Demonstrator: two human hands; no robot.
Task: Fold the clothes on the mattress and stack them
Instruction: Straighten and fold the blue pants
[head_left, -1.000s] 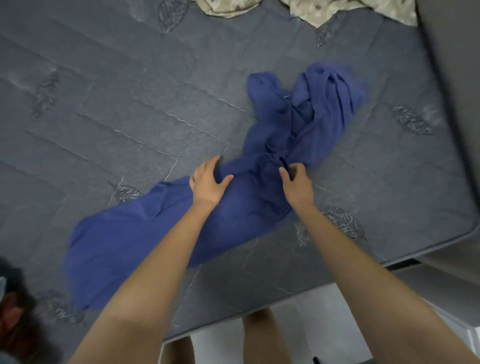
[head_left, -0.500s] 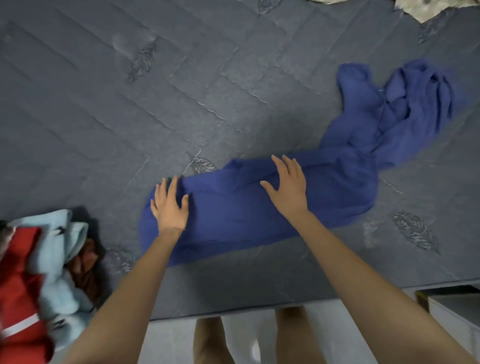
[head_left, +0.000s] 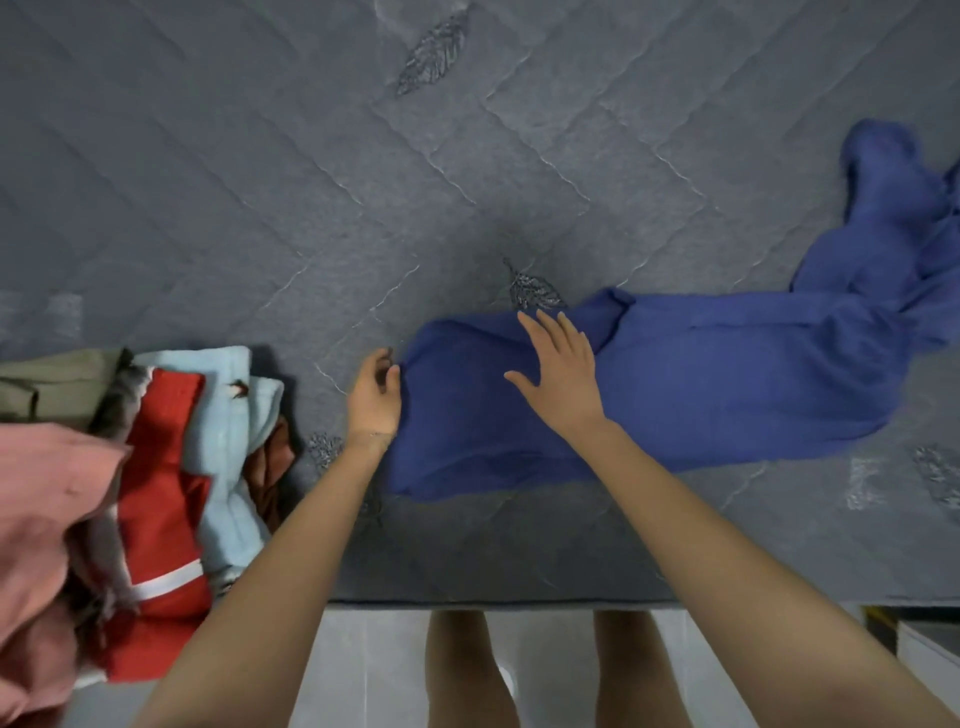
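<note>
Along the near edge of the mattress (head_left: 260, 208) the blue garment (head_left: 701, 395) lies stretched sideways. Its left part is fairly flat, and its right end is bunched and twisted toward the mattress's right edge. The right hand (head_left: 561, 384) rests flat on the cloth close to the left end, fingers straight and spread, its grip apart. The left hand (head_left: 375, 389) sits at the garment's left end with fingers curled against the hem; I cannot tell whether its grip has cloth pinched.

A pile of clothes (head_left: 171, 467) in red, pale blue, pink and olive occupies the near left corner, with a strip of bare mattress between it and the left hand.

The step looks like smoothing before the first fold. It would go best with the left end anchored while the flat palm sweeps rightward, and with the tangled right end opened out before any crease is made, or lumps will be trapped inside.

No brand, label or lettering can be read. A white stripe crosses the red garment, and stitched leaf motifs dot the mattress.
</note>
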